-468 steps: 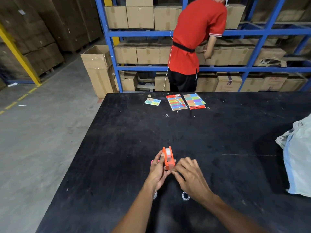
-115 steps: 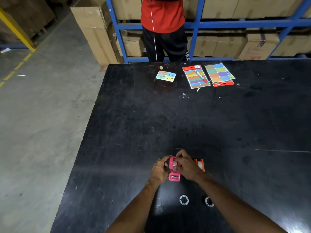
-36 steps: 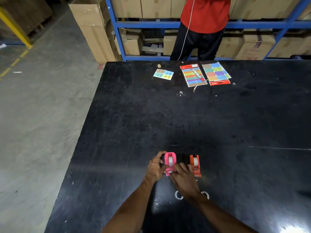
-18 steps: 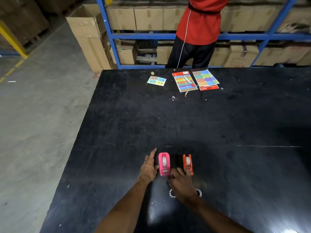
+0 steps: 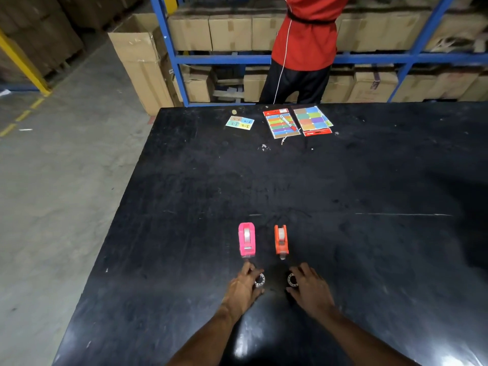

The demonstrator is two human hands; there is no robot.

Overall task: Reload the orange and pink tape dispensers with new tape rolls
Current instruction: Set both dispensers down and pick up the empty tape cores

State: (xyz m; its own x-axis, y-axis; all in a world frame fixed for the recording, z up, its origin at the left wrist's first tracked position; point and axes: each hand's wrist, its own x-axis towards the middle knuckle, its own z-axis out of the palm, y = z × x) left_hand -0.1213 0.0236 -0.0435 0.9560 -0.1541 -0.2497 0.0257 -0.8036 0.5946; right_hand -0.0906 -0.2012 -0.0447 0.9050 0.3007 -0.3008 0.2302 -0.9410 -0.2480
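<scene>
pink dispenser (image 5: 247, 239): left of orange dispenser (image 5: 281, 239), both upright on worktop (image 5: 184, 194)
handling: likely light hard plastic; grip the side walls
axis: long axes run away from me, cutter ends toward me
left hand (image 5: 244, 287): fingers on a spool (image 5: 259, 280); grip unclear
right hand (image 5: 310, 287): same, other spool (image 5: 292, 280)

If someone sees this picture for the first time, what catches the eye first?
The pink dispenser and orange dispenser stand side by side, bright on the black table. Just nearer, each hand, left and right, rests at a small ring. Colourful sticker sheets lie at the far edge.
</scene>
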